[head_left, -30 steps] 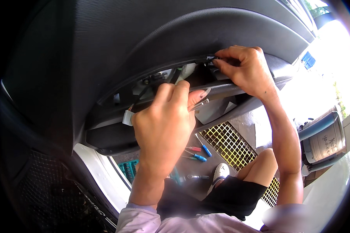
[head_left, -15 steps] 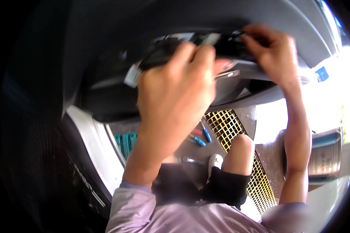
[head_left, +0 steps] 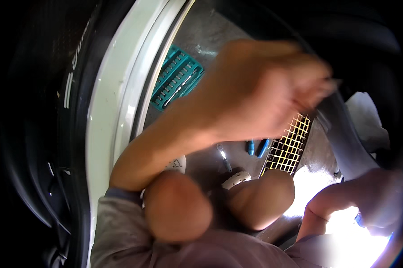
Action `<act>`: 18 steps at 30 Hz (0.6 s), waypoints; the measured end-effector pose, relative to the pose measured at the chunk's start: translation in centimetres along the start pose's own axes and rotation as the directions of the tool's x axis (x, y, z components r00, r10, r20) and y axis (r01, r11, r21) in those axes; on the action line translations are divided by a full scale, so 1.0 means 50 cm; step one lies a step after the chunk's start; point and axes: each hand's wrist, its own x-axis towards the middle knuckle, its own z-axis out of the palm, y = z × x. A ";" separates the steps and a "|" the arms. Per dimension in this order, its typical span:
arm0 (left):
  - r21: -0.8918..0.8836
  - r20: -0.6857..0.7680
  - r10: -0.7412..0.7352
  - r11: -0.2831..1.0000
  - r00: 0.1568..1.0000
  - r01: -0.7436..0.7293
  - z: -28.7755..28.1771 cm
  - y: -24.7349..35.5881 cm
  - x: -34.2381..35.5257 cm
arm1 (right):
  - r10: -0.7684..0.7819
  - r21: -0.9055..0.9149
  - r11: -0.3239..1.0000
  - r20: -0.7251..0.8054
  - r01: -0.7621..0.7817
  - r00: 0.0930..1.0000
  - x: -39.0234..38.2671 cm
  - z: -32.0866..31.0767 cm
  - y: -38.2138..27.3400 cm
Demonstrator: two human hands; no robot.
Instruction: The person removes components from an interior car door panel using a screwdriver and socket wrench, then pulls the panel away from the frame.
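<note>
My left hand (head_left: pixel 273 89) is smeared by motion and reaches across the middle toward a dark car door panel (head_left: pixel 344 138). Its fingers are curled together, and a small pale tip (head_left: pixel 334 83) pokes out beyond them. What the hand holds is too blurred to name. At the lower right my right hand (head_left: pixel 380 196) lies in shadow near the bottom of that panel. Motion smears its fingers, so its grip does not show.
A teal socket set case (head_left: pixel 177 78) lies open on the floor beside the white door sill (head_left: pixel 121 116). Blue-handled tools (head_left: pixel 263 148) and a slim shiny tool (head_left: pixel 224 156) lie near a yellow floor grate (head_left: pixel 291 145). My bent knees (head_left: pixel 179 207) are below.
My view has swung, so the door panel sits at the right instead of the top. The left hand has moved right in the picture; the right hand has dropped to the lower right.
</note>
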 end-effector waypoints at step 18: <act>0.073 -0.071 -0.833 -0.553 -0.548 0.830 -0.219 0.255 -0.607 | 0.310 0.290 -0.015 0.911 -0.957 0.271 -0.363 0.487 -0.809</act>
